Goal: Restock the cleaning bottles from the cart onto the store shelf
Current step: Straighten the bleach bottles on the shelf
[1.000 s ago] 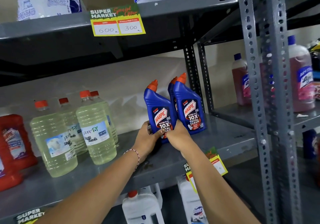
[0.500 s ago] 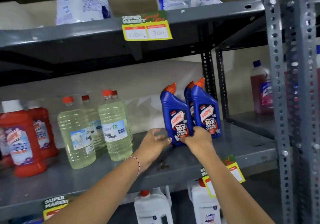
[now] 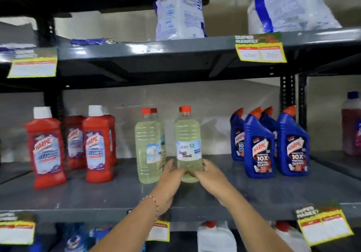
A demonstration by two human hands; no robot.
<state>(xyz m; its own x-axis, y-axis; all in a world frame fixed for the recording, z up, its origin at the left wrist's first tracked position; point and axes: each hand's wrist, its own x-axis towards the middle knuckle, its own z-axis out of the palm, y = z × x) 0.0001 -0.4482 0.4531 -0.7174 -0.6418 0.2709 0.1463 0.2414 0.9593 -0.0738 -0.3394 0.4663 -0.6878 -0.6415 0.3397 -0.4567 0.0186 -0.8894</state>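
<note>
Both forearms reached up from the lower edge of the view toward the middle of the grey shelf (image 3: 101, 195), converging on one clear bottle of pale yellow liquid (image 3: 188, 144) with a red cap. The left hand (image 3: 169, 181), a beaded bracelet (image 3: 154, 205) at its wrist, cupped the bottle's lower left side, palm turned inward and fingers (image 3: 169, 166) curled up along the wall. The right hand (image 3: 210, 177) mirrored it on the lower right, fingers (image 3: 205, 165) bent round the base. Both sets of fingers were part-closed and pressed against the bottle, which stood upright on the shelf, set back from the front edge, about midway along it.

Just left of the held bottle stood a second clear bottle (image 3: 147, 148), with another partly hidden behind it. Toward the left end of the shelf stood the red cleaner bottles (image 3: 46, 148), white-capped, in two rows. Toward the right end stood the blue toilet-cleaner bottles (image 3: 258, 144), orange-capped and grouped closely. Well beyond them, on the neighbouring rack, a pink bottle (image 3: 350, 127) was partly cut off by the view's edge.

The upper shelf (image 3: 136, 50) carried white and blue detergent bags (image 3: 180, 15). Yellow price tags (image 3: 260, 50) hung from the front edges of both shelves; their print was too blurred to read.
</note>
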